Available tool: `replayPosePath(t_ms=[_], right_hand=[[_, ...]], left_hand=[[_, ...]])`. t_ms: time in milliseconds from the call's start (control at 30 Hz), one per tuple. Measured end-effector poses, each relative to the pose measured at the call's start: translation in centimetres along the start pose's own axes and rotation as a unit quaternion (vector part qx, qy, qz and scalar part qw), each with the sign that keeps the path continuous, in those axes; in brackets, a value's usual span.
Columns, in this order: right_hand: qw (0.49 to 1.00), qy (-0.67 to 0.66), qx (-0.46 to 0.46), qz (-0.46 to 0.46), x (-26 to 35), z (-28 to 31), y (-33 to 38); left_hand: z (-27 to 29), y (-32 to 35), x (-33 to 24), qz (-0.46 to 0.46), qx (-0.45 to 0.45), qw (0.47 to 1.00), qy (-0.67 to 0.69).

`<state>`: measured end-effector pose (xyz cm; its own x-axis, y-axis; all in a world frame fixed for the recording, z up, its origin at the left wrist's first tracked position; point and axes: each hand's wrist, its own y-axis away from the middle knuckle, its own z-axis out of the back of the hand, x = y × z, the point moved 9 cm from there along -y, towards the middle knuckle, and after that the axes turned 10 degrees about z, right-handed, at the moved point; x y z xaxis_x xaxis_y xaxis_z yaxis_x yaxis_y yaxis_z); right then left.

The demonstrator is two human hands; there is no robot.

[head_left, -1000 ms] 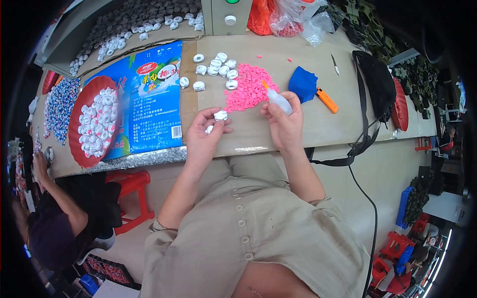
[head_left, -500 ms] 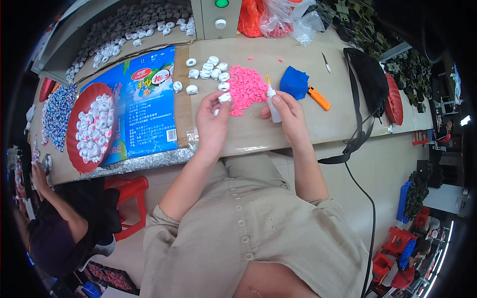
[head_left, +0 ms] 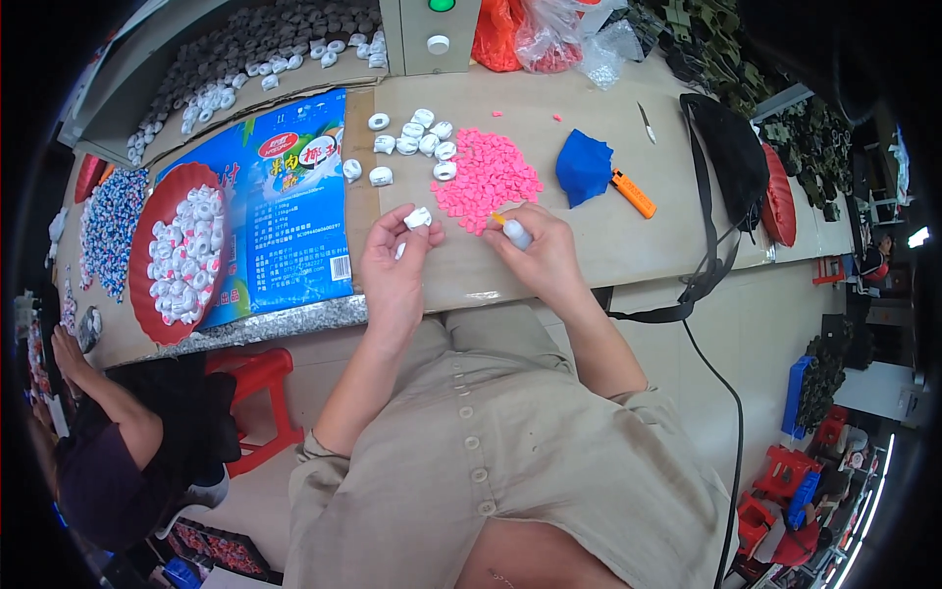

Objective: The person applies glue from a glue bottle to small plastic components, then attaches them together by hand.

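Note:
My left hand (head_left: 394, 263) holds a small white plastic piece (head_left: 418, 217) between thumb and fingertips, just above the table's front part. My right hand (head_left: 543, 253) grips a small white glue bottle (head_left: 514, 232) with an orange tip pointing left toward the white piece. Just beyond both hands lies a heap of small pink pieces (head_left: 485, 177). Several more white plastic pieces (head_left: 417, 138) lie in a loose group left of the heap.
A red tray (head_left: 147, 245) full of white pieces rests on a blue printed bag (head_left: 294, 196) at left. A blue cloth (head_left: 583, 167), an orange-handled cutter (head_left: 632, 192), a black bag (head_left: 731, 152) lie right. Another person (head_left: 108, 442) sits lower left.
Both hands have drawn back from the pink heap toward the table's front edge. The left hand still holds a white piece and the right hand still holds the glue bottle.

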<state>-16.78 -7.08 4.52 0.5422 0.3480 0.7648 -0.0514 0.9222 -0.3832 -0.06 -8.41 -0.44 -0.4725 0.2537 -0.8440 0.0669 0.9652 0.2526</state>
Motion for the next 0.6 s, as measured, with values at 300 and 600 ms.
replayPosePath(t_ms=[300, 600], right_hand=[[0.991, 0.113, 0.05, 0.051, 1.9, -0.7, -0.8], [0.983, 0.152, 0.095, 0.041, 1.2, -1.2, -0.5]], left_hand=[[-0.4, 0.2, -0.3, -0.019, 0.029, 0.999, -0.012], [-0.3, 0.2, -0.2, -0.016, 0.033, 0.999, -0.037]])
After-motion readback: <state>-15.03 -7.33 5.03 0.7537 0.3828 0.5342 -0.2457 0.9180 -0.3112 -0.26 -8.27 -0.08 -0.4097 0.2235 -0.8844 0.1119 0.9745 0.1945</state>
